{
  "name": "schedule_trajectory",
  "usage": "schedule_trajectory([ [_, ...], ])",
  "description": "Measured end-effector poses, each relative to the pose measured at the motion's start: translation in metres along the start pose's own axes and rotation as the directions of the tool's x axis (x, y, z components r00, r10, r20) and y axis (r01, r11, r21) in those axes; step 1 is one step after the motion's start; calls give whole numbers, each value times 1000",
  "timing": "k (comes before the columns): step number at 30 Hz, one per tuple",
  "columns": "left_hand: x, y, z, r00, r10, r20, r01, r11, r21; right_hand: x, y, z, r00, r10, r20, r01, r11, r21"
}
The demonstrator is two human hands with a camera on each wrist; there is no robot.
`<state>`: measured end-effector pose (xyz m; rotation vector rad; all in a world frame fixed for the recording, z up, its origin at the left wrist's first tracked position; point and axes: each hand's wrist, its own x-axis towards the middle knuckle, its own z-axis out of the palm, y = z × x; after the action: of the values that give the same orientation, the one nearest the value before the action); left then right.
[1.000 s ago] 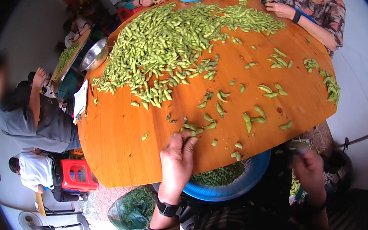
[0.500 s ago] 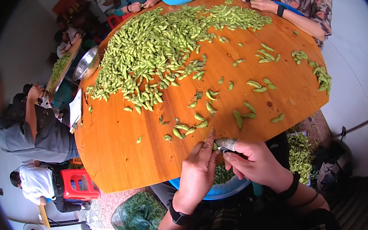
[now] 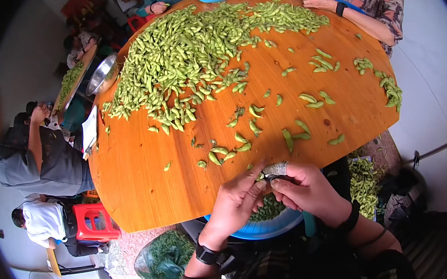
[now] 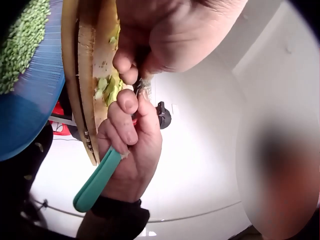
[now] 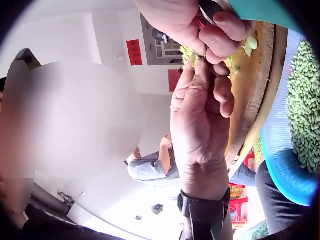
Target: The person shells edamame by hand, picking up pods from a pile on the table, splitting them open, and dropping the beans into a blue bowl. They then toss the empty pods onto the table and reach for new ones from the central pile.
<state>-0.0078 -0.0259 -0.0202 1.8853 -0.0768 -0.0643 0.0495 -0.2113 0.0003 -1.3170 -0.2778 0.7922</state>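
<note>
Right hand (image 3: 310, 193), well apart a second ago, is now meeting the left hand (image 3: 232, 203) near the edge of the worktop (image 3: 139, 185). Left fingers are pinching a mostly hidden pod (image 3: 261, 177); right fingers are clamping a green handle (image 4: 99, 180). Shelled beans (image 4: 22, 47) are lying in the blue basin (image 3: 271, 231), but a big heap of pods (image 3: 180, 61) is seemingly still awaiting shelling.

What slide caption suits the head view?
Left hand and right hand meet at a wooden table heaped with edamame pods, a blue basin of shelled beans below.
</note>
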Motion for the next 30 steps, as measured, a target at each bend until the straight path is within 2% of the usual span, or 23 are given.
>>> schedule_trajectory([
  [1, 1, -2, -4, 998, -30, 54, 34, 996, -77, 0, -2, 0, 1000, 1, 1, -1, 1000, -1],
  [2, 0, -4, -7, 998, -31, 52, 35, 996, -77, 1, -4, -1, 1000, 6, 23, -5, 1000, -25],
  [4, 0, -6, -10, 985, -96, 144, 147, 905, -398, 2, -8, -4, 999, 11, 44, -9, 999, -50],
  [8, 2, -4, -13, 977, -112, 180, 193, 819, -540, 2, -14, -8, 993, 76, 87, -70, 995, -66],
  [10, 5, -8, -9, 970, -102, 220, 237, 579, -780, 5, -12, -8, 998, 46, 42, -42, 995, -91],
  [11, 6, -9, -6, 971, -100, 216, 233, 579, -781, 7, -6, -7, 998, 45, 45, -41, 995, -94],
  [12, 7, -11, -2, 979, -133, 153, 203, 661, -722, 10, 2, -4, 980, -196, -17, 183, 941, -284],
  [13, 7, -11, 3, 983, -160, 87, 178, 736, -653, 11, 6, 0, 901, -432, -30, 369, 802, -470],
  [14, 7, -11, 6, 984, -160, 83, 175, 736, -654, 9, 9, 2, 901, -432, -27, 370, 801, -470],
  [16, 4, -8, 13, 989, -146, -12, 129, 906, -403, 7, 9, 8, 840, -541, -47, 418, 700, -579],
  [21, 3, -11, 23, 993, -102, -67, 65, 906, -419, 7, 19, 13, 857, -511, -63, 365, 689, -626],
  [23, 5, -15, 24, 996, -23, -85, -23, 867, -499, 9, 21, 17, 856, -503, -123, 390, 782, -485],
  [24, 4, -15, 23, 995, -23, -92, -26, 867, -498, 9, 19, 18, 856, -504, -116, 394, 781, -485],
  [26, 2, -15, 19, 998, -14, -69, -28, 823, -567, 7, 14, 21, 872, -471, -136, 409, 852, -326],
  [27, 3, -15, 17, 997, -12, -75, -32, 823, -567, 7, 14, 20, 872, -472, -130, 412, 850, -327],
  [29, 6, -17, 13, 994, -103, -25, 60, 741, -668, 7, 15, 18, 919, -366, -147, 297, 888, -352],
  [30, 8, -19, 11, 994, -103, -33, 54, 739, -672, 8, 18, 17, 921, -364, -138, 297, 886, -355],
])
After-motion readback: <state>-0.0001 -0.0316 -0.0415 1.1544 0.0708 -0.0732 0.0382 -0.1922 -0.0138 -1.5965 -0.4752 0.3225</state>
